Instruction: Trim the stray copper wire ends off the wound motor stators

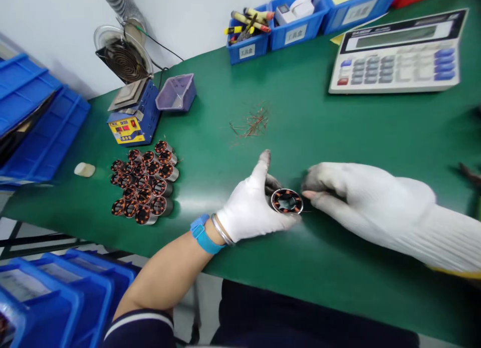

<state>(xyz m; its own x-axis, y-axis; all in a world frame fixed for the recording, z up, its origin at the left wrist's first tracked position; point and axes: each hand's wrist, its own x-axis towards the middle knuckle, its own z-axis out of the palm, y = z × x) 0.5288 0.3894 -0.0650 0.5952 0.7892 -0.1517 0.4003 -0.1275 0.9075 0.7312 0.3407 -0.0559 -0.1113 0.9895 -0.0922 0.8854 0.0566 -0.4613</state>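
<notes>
Green-topped bench (210, 122), set against a pale wall (203, 17); clock directions taken from the wound core (286, 201) at the near middle of the bench. Core shows its open end upward, copper windings round the inner rim; whether its base touches the bench cannot be told. Left hand (255, 205), gloved, is curled round the core from 9 o'clock, half closed and gripping its side. Right hand (330, 192), gloved with a fingertip bare, is just beside the rim at 3 o'clock, thumb and finger nearly meeting; whether a strand lies between them cannot be told.

Recommended, in this inspector's judgement: keep the left grip firm on the metal shell, off the windings; work any loose end with the fingertips, pulling lightly and outward so that no turn lifts or nicks.

Beyond: wire clippings (253, 125) at 11 o'clock; a cluster of similar cores (145, 182) at 9; purple tray (162, 101) and blue-and-yellow unit (128, 130) towards 10; calculator (394, 62) at 1
</notes>
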